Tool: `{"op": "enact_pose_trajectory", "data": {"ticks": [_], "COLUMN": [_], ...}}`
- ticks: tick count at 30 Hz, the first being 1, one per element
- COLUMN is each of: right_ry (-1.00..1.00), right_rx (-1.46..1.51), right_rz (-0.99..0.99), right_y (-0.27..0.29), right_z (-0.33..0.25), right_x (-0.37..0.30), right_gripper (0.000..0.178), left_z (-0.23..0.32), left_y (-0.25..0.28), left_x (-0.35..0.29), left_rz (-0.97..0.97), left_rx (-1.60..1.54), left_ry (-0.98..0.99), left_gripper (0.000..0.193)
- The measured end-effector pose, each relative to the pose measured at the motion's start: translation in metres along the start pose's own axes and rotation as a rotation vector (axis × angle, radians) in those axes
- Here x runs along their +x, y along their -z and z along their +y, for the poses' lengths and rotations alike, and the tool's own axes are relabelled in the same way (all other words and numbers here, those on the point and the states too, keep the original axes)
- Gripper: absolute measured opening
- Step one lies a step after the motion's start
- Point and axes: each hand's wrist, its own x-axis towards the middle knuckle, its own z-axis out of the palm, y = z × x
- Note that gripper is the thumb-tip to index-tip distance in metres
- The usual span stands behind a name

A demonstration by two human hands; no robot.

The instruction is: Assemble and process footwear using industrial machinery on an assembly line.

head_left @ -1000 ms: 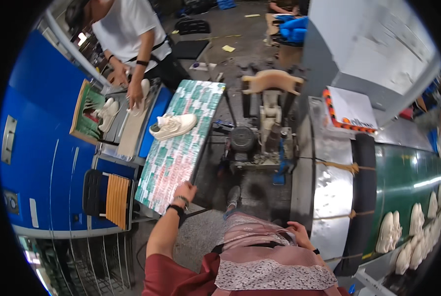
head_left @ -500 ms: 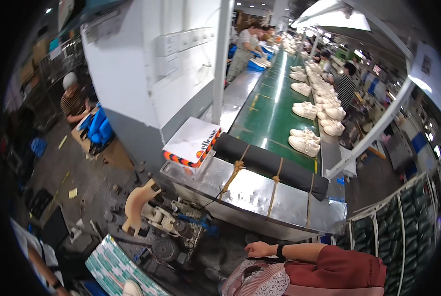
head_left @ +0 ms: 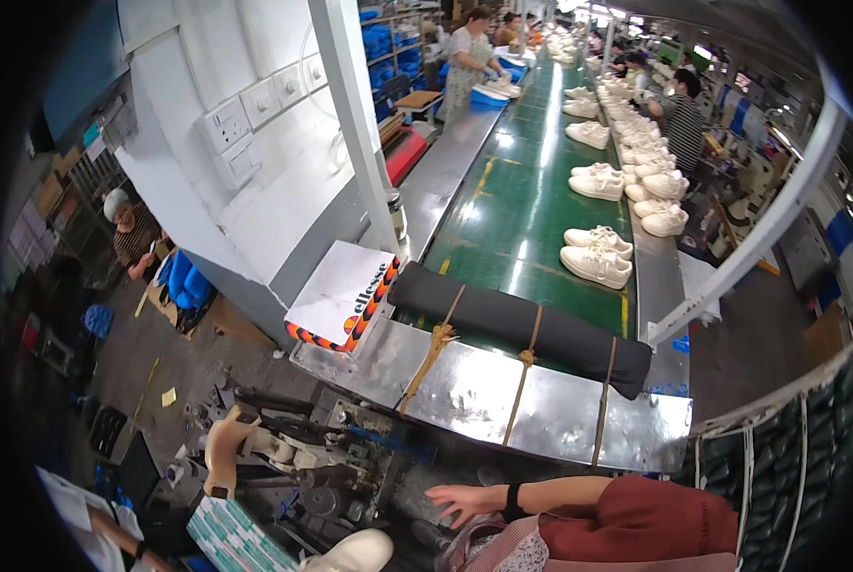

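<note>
My right hand (head_left: 462, 500) hangs low at the lower middle, fingers spread, holding nothing. A dark band circles its wrist, below a red short sleeve (head_left: 626, 522). It is in front of the metal end ledge (head_left: 464, 381) of a conveyor and touches nothing that I can see. My left hand is outside the picture. A cream shoe (head_left: 359, 551) comes in at the lower edge, left of my right hand; whatever supports it is hidden. A bundle of green-and-white printed sheets or boxes (head_left: 240, 539) lies left of the shoe.
Pairs of cream shoes (head_left: 598, 257) stand on the green conveyor (head_left: 488, 229). A dark roll (head_left: 522, 324), tied with cords, crosses its near end beside a white shoebox (head_left: 336, 296). Machinery (head_left: 321, 467) stands lower left, a dark green padded rack (head_left: 779, 486) right. Co-workers are nearby.
The view has shifted, bringing the conveyor's end nearer. My right hand's fingers have spread from a loosely curled pose. The cream shoe has moved right and shows more.
</note>
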Motion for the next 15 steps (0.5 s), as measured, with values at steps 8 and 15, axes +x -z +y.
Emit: {"op": "enact_pose_trajectory", "data": {"ticks": [8,15], "right_ry": [-0.062,0.641], "right_rx": [0.589,-0.081], "right_rz": [-0.647,-0.124], "right_y": [-0.019,-0.066], "right_z": [-0.077,-0.145], "right_x": [-0.078,-0.095], "right_gripper": [0.045,0.09], "left_z": [0.217,0.209], "left_y": [0.0,-0.067], "left_x": [0.02,0.048], "left_rz": [0.141,-0.016], "left_rx": [-0.248,-1.625], "left_ry": [-0.509,0.062], "left_gripper": [0.031,0.034]}}
